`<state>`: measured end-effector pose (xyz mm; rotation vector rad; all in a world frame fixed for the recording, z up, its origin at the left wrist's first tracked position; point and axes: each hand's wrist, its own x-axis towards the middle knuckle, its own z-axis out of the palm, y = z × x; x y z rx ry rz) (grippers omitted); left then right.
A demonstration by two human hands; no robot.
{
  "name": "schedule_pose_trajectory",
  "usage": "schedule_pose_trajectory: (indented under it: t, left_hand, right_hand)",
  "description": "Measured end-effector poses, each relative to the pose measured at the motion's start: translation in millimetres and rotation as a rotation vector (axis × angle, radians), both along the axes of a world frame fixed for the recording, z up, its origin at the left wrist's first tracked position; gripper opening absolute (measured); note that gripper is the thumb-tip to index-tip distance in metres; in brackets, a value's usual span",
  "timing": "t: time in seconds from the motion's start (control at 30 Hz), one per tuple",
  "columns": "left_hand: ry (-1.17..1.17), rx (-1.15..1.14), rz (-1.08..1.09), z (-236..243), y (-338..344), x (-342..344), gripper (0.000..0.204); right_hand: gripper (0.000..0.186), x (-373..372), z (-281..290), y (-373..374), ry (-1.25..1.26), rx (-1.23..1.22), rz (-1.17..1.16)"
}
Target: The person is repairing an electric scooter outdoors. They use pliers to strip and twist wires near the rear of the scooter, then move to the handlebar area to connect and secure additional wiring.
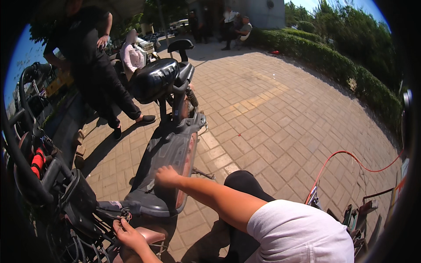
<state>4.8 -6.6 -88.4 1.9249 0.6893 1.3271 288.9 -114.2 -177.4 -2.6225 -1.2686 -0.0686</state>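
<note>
An electric scooter with a black seat [153,81] and a dark, dusty footboard [160,149] stands before me. My right hand [168,177] rests on the footboard near its front end, fingers curled, with whatever is under them hidden. At the lower left, my left hand [127,234] pinches thin loose wires [126,215] beside the scooter's front body [79,195]. Black cables and pinkish body parts [147,234] surround that hand.
A person in dark clothes [87,65] stands left, beyond the scooter. Black tubing with red wrapping [38,162] is at far left. Several people [237,33] gather behind, near a hedge [359,79]. A red hose [340,152] and metal tools [359,215] lie right, on brick paving [263,131].
</note>
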Motion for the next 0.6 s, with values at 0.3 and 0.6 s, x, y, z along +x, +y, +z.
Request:
schedule_pose_trajectory:
  t: [0.3,0.6]
  left_hand:
    - [-0.055,-0.019,-0.029,-8,-5,1,0.017]
    - [-0.040,-0.164,0.013,1,-17,11,0.020]
  right_hand:
    - [0.028,7,11,6,0.011,-0.090,0.005]
    - [0.033,-7,16,-10,0.290,0.070,-0.044]
